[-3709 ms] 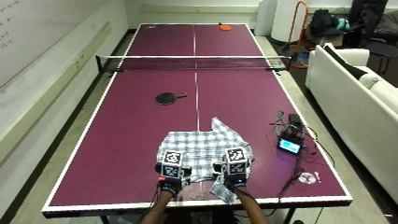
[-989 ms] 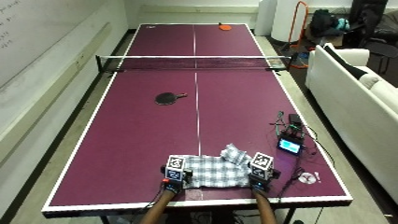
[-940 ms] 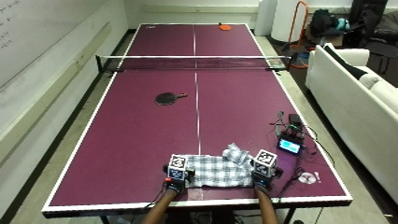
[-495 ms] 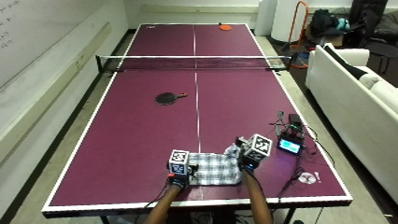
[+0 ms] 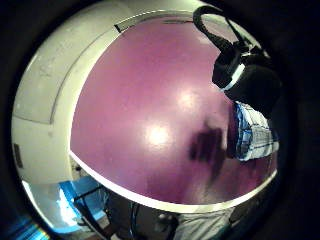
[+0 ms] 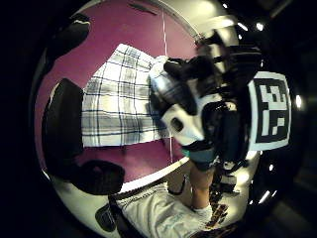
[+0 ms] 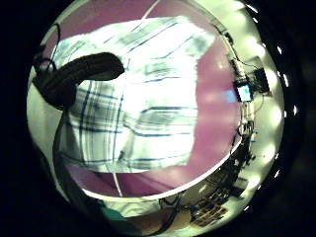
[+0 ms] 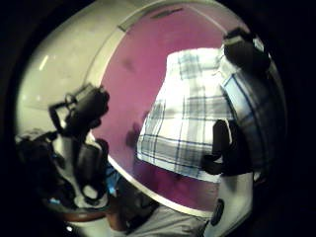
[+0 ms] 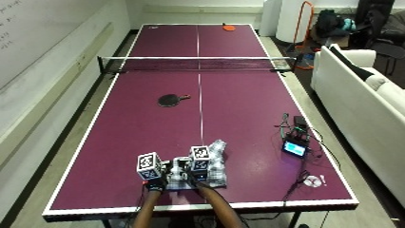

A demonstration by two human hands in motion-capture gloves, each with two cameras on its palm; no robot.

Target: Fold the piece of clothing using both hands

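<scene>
A white checked cloth (image 9: 216, 164) lies folded small near the front edge of the purple table (image 9: 158, 133). My right hand (image 9: 197, 172) is over its middle and pinches a fold of it, which shows in the left thumb side palm view between that hand's fingers (image 6: 171, 91). The cloth (image 7: 148, 98) fills the right palm's views, with one finger (image 7: 81, 69) curled across it. My left hand (image 9: 154, 176) is at the cloth's left edge; its fingers (image 6: 62, 124) lie spread beside the cloth (image 6: 119, 99), and one finger (image 5: 245, 75) rests on its edge (image 5: 252, 132).
A black paddle (image 9: 171, 99) lies at mid-table, beyond it the net (image 9: 197, 64). A small device with a lit screen and cables (image 9: 295, 145) sits at the table's right side. An orange paddle (image 9: 228, 27) lies at the far end. A sofa (image 9: 361, 95) stands to the right.
My right hand has moved left across the cloth, carrying its right end over. The cloth, earlier spread wide, is now a narrow folded bundle. My left hand stayed at the left edge.
</scene>
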